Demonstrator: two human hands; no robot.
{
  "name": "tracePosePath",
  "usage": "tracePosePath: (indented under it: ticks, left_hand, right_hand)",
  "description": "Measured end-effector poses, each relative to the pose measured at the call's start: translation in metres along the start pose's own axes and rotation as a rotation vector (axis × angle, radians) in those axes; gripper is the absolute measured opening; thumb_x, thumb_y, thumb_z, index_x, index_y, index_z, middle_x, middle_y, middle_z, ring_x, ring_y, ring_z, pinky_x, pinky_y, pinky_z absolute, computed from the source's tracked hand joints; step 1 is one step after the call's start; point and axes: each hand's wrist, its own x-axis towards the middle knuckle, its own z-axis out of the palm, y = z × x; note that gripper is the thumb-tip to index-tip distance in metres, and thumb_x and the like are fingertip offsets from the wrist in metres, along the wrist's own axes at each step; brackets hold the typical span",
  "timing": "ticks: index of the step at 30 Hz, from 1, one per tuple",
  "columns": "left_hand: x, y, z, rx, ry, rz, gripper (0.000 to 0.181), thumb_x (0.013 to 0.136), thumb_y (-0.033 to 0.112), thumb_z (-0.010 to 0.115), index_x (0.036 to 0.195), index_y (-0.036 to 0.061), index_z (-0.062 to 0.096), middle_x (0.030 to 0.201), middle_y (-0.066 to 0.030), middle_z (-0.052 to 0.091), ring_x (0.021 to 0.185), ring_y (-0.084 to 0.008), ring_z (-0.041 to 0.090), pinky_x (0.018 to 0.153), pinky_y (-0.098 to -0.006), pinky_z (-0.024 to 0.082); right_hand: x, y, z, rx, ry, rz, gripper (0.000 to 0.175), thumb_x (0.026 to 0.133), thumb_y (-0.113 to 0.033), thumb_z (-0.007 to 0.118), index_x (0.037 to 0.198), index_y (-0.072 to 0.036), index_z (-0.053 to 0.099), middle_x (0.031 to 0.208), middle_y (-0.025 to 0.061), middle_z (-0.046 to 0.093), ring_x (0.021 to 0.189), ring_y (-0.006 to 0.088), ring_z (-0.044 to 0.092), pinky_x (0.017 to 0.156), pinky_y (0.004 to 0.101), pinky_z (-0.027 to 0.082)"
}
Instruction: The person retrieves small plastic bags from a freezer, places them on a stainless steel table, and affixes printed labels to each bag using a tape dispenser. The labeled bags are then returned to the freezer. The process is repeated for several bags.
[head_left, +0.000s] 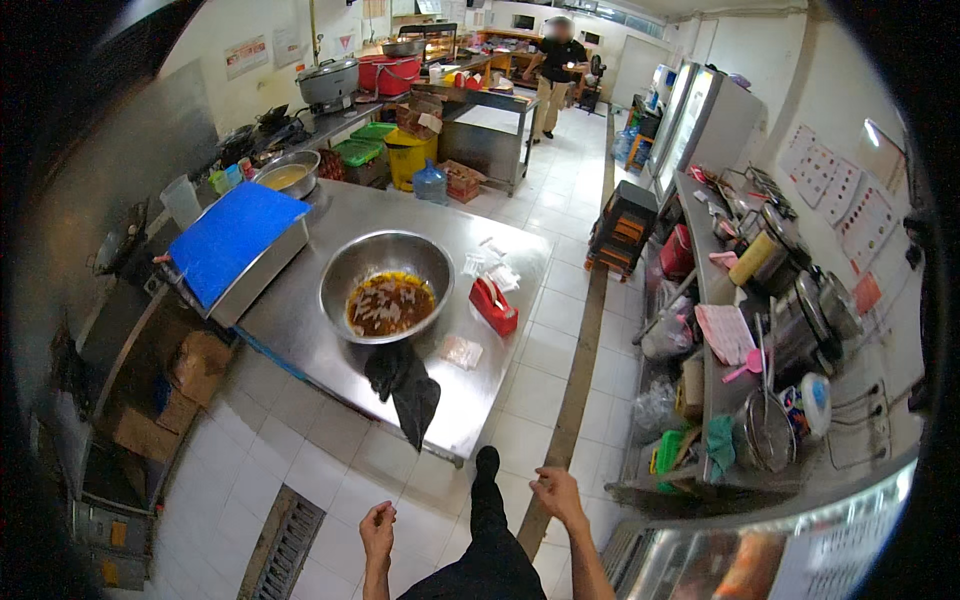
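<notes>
My left hand (377, 529) hangs above the tiled floor with its fingers curled in and nothing seen in it. My right hand (558, 495) is also in the air, fingers loosely bent, thumb apart, holding nothing visible. Neither hand touches the steel table (300, 330) ahead. On that table stands a wide metal bowl (442, 262) containing brown, oily liquid (394, 304) with pale pieces in it. A crumpled black cloth or bag (412, 390) hangs over the near edge. A red tape dispenser (493, 306) and a clear packet (460, 352) lie right of the bowl.
A blue-topped metal box (240, 240) occupies the table's left end. A floor drain grate (283, 551) lies at lower left. Stacked black-and-orange crates (621, 225) stand on the right, beside a cluttered counter (697, 285). Another person (559, 67) is in the far aisle.
</notes>
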Motion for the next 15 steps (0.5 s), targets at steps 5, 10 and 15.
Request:
tracePosePath:
  ticks: [5,10,15]
  left_hand:
    - [0.066,0.097,0.087,-0.002,0.04,-0.073,0.027,0.094,0.018,0.066,0.115,0.002,0.068,0.092,-0.0068,0.07,0.082,-0.0137,0.064,0.074,-0.0265,0.05]
    - [0.085,0.147,0.137,0.037,0.052,-0.162,0.028,0.096,0.019,0.064,0.117,0.0016,0.067,0.095,-0.0089,0.07,0.085,-0.0156,0.066,0.074,-0.0287,0.051]
    - [0.079,0.153,0.142,0.008,0.19,-0.288,0.028,0.097,0.019,0.063,0.118,0.0009,0.065,0.096,-0.0099,0.069,0.085,-0.0165,0.066,0.072,-0.028,0.052]
  right_hand:
    - [0.218,0.016,-0.032,-0.027,0.147,0.011,0.032,0.082,-0.026,0.074,0.106,-0.005,0.072,0.094,0.014,0.072,0.067,0.0252,0.069,0.071,0.0391,0.055]
    - [0.425,0.001,-0.032,0.015,0.153,-0.013,0.029,0.083,-0.028,0.068,0.101,-0.005,0.073,0.093,0.0149,0.073,0.077,0.0294,0.07,0.077,0.0401,0.054]
    - [0.561,-0.006,0.018,-0.019,0.108,0.169,0.036,0.081,-0.027,0.066,0.106,-0.003,0.072,0.103,0.0196,0.072,0.098,0.0352,0.068,0.09,0.0419,0.051]
